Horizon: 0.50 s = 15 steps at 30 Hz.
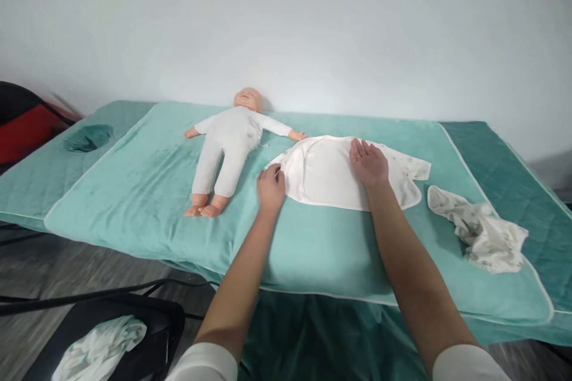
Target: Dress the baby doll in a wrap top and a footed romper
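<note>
A white baby garment point(326, 175) lies spread on a light green mat point(147, 190). My left hand point(270, 186) pinches the garment's left edge with closed fingers. Flat on top of the garment, near its far edge, rests my right hand point(369, 162) with fingers stretched out. A baby doll point(227, 146) in a white suit lies on its back to the left, arms spread, head toward the wall.
A crumpled patterned cloth point(485, 232) lies on the mat at the right. A dark green cloth point(87, 138) sits at the far left of the bed. Below left, a black bin point(165, 321) holds a light cloth point(100, 348). A white wall stands behind.
</note>
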Motion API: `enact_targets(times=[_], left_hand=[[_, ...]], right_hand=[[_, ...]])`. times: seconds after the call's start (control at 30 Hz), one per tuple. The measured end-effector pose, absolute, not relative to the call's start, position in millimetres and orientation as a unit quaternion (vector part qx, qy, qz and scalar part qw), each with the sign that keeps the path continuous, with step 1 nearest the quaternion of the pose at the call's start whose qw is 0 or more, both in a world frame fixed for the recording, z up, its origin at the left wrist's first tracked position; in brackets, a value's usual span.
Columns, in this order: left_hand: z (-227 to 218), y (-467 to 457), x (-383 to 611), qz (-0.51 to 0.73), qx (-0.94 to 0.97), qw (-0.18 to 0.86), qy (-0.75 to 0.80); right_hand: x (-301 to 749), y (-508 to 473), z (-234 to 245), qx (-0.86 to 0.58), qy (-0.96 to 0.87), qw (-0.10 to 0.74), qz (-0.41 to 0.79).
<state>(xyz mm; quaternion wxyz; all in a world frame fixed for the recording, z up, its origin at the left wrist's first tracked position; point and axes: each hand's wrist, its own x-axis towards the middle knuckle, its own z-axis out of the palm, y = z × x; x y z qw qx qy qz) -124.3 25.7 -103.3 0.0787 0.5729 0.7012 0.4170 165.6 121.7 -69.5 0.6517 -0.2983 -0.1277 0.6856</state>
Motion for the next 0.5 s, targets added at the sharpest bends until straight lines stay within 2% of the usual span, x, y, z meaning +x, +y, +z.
enact_targets(times=[0.13,0.23,0.33,0.5], left_hand=[[-104.6,26.9,-126.4,0.422,0.567,0.085,0.702],[-103.9,25.7,-127.2,0.424,0.565,0.100,0.700],[-102.4,21.4,-126.5,0.418,0.579,0.088,0.694],[-101.9,10.5,-124.0,0.434,0.685,0.037,0.584]], right_hand=[[155.8,118.1,-72.1,-0.345,-0.188,0.648,0.653],[142.8,101.9,-75.6,-0.427,-0.357,0.647,0.521],[126.7,71.7,-78.4,-0.466,-0.546,0.584,0.378],[99.2,25.4,-78.1,-0.475,-0.661,0.467,0.346]])
